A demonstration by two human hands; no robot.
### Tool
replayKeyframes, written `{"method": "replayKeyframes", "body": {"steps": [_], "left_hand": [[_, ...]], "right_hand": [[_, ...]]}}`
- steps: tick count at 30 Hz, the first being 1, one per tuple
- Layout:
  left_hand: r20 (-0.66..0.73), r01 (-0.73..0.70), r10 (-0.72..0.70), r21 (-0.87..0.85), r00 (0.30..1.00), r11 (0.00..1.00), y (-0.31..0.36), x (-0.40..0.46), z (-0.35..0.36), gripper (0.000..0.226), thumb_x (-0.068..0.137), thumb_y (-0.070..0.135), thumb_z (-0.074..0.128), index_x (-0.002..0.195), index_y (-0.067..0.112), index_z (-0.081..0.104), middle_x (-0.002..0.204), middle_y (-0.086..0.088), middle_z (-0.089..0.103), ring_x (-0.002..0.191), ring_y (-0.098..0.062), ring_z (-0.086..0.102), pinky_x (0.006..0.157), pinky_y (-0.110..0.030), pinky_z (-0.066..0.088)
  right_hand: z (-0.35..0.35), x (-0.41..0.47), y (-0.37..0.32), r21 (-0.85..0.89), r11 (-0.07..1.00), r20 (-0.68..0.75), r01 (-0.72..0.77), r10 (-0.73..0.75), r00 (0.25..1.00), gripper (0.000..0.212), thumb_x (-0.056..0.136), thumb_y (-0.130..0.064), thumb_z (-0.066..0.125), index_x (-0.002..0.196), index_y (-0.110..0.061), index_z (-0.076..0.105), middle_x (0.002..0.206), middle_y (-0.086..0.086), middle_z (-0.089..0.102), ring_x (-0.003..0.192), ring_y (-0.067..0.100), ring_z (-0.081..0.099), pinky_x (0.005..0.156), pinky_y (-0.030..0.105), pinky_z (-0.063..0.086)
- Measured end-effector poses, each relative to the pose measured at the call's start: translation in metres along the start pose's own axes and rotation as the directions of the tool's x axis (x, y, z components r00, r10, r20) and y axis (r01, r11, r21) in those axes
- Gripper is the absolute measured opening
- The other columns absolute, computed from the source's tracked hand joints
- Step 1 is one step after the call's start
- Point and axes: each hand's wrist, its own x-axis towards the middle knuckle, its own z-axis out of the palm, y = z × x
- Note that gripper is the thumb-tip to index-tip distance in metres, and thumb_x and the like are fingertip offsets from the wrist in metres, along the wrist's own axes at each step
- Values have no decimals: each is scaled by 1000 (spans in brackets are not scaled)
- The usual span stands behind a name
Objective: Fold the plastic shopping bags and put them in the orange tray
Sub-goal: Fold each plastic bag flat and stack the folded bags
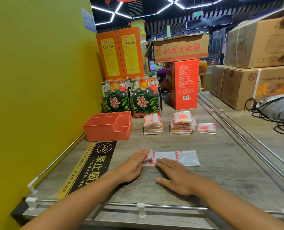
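Pressing flat left hand (134, 165) and right hand (172, 175) on plastic bag (179, 157), its left end hidden, print blurred, orange tray (104, 130) apart.

Grey wood-look shelf (212, 163) w/ metal rails is carrying an orange tray (108, 128), folded bag stacks (182, 123), a flat plastic bag (186, 157), no-smoking sign (91, 166), bottle packs (131, 98) & boxes (184, 83) sitting at the back
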Motion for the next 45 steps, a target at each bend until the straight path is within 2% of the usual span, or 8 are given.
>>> {"method": "replayKeyframes", "body": {"steps": [3, 8, 20, 32, 39, 42, 44, 45], "left_hand": [[47, -24, 22, 24, 999, 999, -1, -3, -5, 55, 110, 23, 31, 161, 23, 10, 167, 9, 4, 151, 1, -5, 122, -19, -7], [137, -100, 84, 114, 987, 988, 5, -6, -7, 61, 108, 47, 27, 161, 29, 2, 167, 15, -4, 149, 5, -14, 123, -23, -8], [168, -134, 115, 106, 979, 985, 6, -13, -13, 67, 104, 59, 27, 160, 36, -3, 168, 16, -3, 149, 8, -8, 126, -32, 0], [256, 114, -159, 183, 954, 977, 22, -10, -9, 82, 102, 65, 22, 159, 18, -14, 163, 5, -27, 144, -2, -26, 117, -24, -13], [175, 408, -438, 183, 882, 895, 24, -8, -8, 84, 102, 64, 15, 158, 8, -11, 166, -12, -18, 152, -23, -20, 125, -40, -6], [94, 436, -440, 66, 893, 898, 28, -15, -10, 76, 104, 59, 19, 160, 10, 0, 168, -11, -5, 154, -24, -14, 125, -40, -6], [-8, 372, -377, -143, 926, 917, 37, -17, -14, 57, 107, 45, 34, 154, 12, 33, 158, -2, 32, 149, -18, 18, 125, -36, 4], [-63, 344, -383, -325, 922, 881, 41, -15, -17, 43, 106, 37, 44, 143, 15, 47, 144, 3, 47, 136, -12, 38, 123, -36, 20]], "right_hand": [[1, 2, -1, 77, 997, -58, -11, 15, 998, 84, 100, -64, 39, 161, -29, -7, 168, -12, -9, 154, 10, -2, 122, 27, 0], [4, 9, -7, 52, 998, -41, 34, -32, 999, 78, 101, -64, 33, 160, -33, -9, 166, -16, -15, 153, 6, -12, 124, 31, -5], [5, 13, -5, -23, 1000, 28, -15, 16, 999, 79, 100, -68, 25, 161, -27, -5, 167, -12, -13, 151, 4, -15, 120, 26, -11], [6, 16, -7, -60, 997, 41, -47, 49, 998, 82, 98, -72, 23, 162, -27, -2, 168, -10, -10, 153, 7, -12, 123, 30, -7], [5, 14, -8, -60, 997, 43, -45, 47, 998, 82, 99, -71, 24, 162, -26, -2, 168, -9, -10, 153, 8, -12, 123, 31, -7], [3, 14, -8, -54, 997, 49, -49, 51, 997, 82, 98, -72, 23, 161, -27, -4, 167, -9, -13, 153, 8, -14, 123, 32, -8], [3, 14, -9, -48, 998, 55, -49, 51, 997, 86, 95, -74, 21, 161, -26, -5, 167, -8, -13, 153, 9, -15, 123, 33, -8], [3, 13, -9, -44, 998, 58, -47, 49, 997, 88, 92, -76, 18, 161, -26, -5, 167, -8, -13, 153, 9, -15, 124, 33, -8]]}}
